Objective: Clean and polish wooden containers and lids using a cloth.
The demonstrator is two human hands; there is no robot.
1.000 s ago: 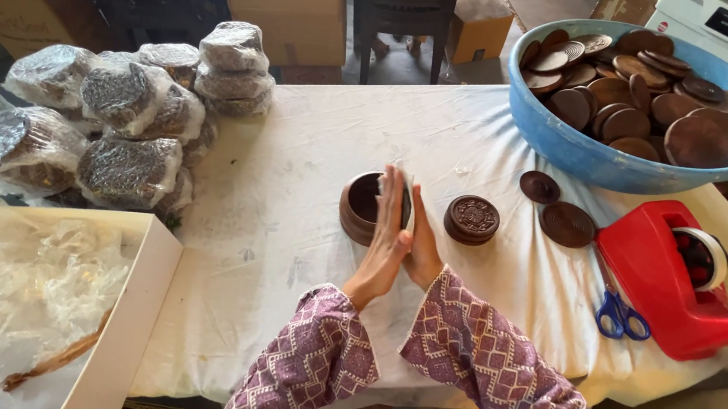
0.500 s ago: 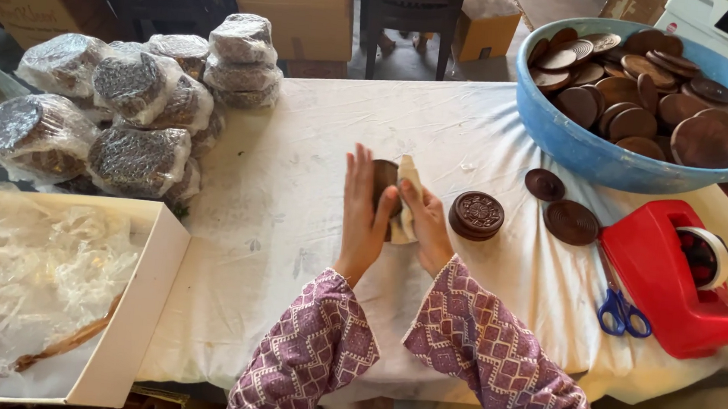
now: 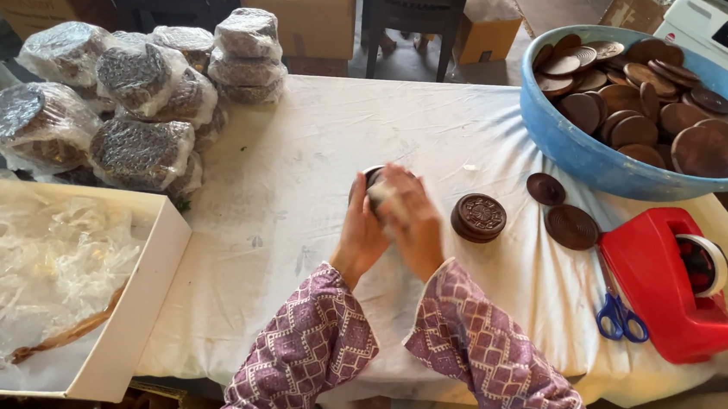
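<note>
My left hand [image 3: 360, 230] cups a round brown wooden bowl [image 3: 372, 179] from the left, near the middle of the white cloth-covered table [image 3: 300, 139]. My right hand [image 3: 411, 217] lies over its top and right side, blurred by motion, and seems to press a piece of clear plastic onto it. Most of the bowl is hidden by my fingers. Just to the right lies a carved round wooden lid stack [image 3: 478, 217].
A blue basin [image 3: 584, 157] full of brown wooden discs stands back right. Two loose discs [image 3: 570, 226] lie beside a red tape dispenser [image 3: 678, 281] and blue-handled scissors [image 3: 622, 318]. Plastic-wrapped bundles [image 3: 143, 101] pile at back left; a white box [image 3: 141, 291] of clear plastic is front left.
The hands went from pressed flat together beside the bowl to closing around it, with the right hand now over the bowl's top. The view shifted slightly.
</note>
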